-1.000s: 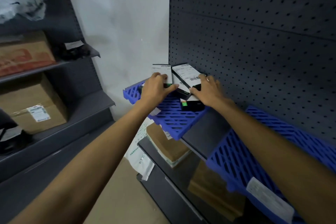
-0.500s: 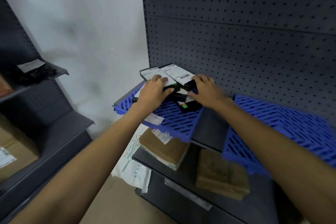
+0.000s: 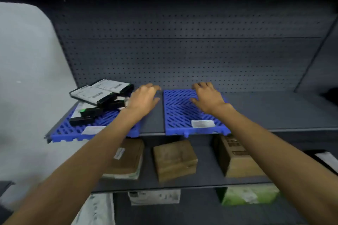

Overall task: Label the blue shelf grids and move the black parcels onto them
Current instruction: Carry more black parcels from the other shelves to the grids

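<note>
A dark grey pegboard back panel (image 3: 182, 51) is seen behind a grey shelf (image 3: 274, 107), and everything else is placed relative to that shelf. Two blue grids are laid flat on the shelf: the left grid (image 3: 73, 130) sits at the shelf's left end, its front edge overhanging slightly, and the right grid (image 3: 182, 113) lies near the middle, a strip of bare shelf being left between them. A white label (image 3: 203, 123) is stuck near the front edge of the right grid, and another white label (image 3: 93, 130) is seen at the front of the left grid. On the tier below the shelf, three brown cardboard parcels (image 3: 174, 160) are lined up side by side. The black parcels (image 3: 98, 97) are heaped in a loose, tilted stack on the rear half of the left grid, white shipping labels facing up on the top two. The left hand (image 3: 144, 97) is held over the right edge of the left grid, just beside the stack, its fingers loosely curled and empty. The right hand (image 3: 207, 97) is rested palm-down on the rear of the right grid, its fingers spread and released, nothing being grasped
</note>
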`<state>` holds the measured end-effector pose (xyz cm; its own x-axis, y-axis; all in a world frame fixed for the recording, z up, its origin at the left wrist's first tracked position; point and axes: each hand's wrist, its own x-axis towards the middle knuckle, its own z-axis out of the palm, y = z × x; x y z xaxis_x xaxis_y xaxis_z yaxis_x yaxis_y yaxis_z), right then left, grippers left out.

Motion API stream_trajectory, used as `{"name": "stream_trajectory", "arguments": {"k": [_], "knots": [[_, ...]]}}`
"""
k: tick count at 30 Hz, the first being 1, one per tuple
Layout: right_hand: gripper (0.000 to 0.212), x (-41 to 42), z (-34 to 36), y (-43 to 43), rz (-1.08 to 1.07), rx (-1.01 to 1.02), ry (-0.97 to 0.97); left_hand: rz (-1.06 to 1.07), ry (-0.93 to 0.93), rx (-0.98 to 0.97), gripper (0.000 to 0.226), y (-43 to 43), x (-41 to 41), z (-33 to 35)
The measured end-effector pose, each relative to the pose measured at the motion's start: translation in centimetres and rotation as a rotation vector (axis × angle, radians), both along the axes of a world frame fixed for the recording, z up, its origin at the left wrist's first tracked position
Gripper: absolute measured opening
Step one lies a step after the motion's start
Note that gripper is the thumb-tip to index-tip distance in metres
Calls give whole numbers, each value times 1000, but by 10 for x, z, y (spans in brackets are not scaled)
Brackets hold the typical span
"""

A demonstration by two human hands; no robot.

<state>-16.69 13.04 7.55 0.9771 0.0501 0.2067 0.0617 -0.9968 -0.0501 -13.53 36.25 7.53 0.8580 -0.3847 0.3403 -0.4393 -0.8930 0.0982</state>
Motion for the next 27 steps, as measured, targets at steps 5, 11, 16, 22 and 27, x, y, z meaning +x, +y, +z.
{"name": "stream_trajectory", "arguments": {"k": [5,11,16,22,27], "knots": [[45,-59,-4,-78,-168,24,-14,-176,1,-28,38,-92,-14,5],[41,-136,-12,-187,-389,36,-12,-380,2,0,35,-219,-50,3],[41,-208,-17,-289,-520,39,7,-503,-16,28,35,-339,-91,2],[41,-304,-20,-428,-692,16,41,-673,-16,18,34,-500,-157,0],[43,-356,-28,-527,-787,13,76,-741,-24,-2,35,-610,-196,0]]}}
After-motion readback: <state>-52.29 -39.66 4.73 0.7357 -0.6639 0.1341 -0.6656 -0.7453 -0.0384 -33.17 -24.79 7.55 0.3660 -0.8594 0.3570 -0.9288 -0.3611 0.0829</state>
